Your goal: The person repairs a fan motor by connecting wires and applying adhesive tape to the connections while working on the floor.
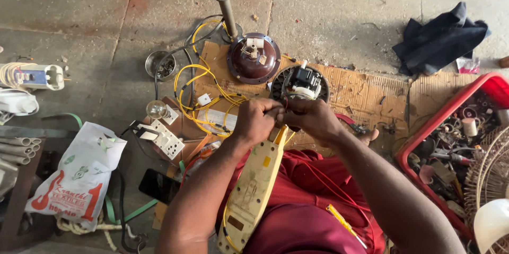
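Note:
My left hand (255,120) and my right hand (314,117) meet in front of me, fingers pinched together on thin red wires (283,106) at the top end of a long cream plastic casing (255,189) that lies on my lap. Just beyond my hands a small motor (300,82) sits in a round black frame on a sheet of cardboard (360,87). A dark red dome-shaped cover (253,59) lies further left, and loops of yellow wire (204,92) trail from it. A yellow-handled screwdriver (344,226) rests on my thigh.
A white switch board (164,138) and a bulb (156,109) lie to the left, with a small steel bowl (160,64), a metal pipe (226,6) and a printed bag (79,177). A red basket (456,106) of parts stands right, dark cloth (440,37) behind it. A phone (158,185) lies by my knee.

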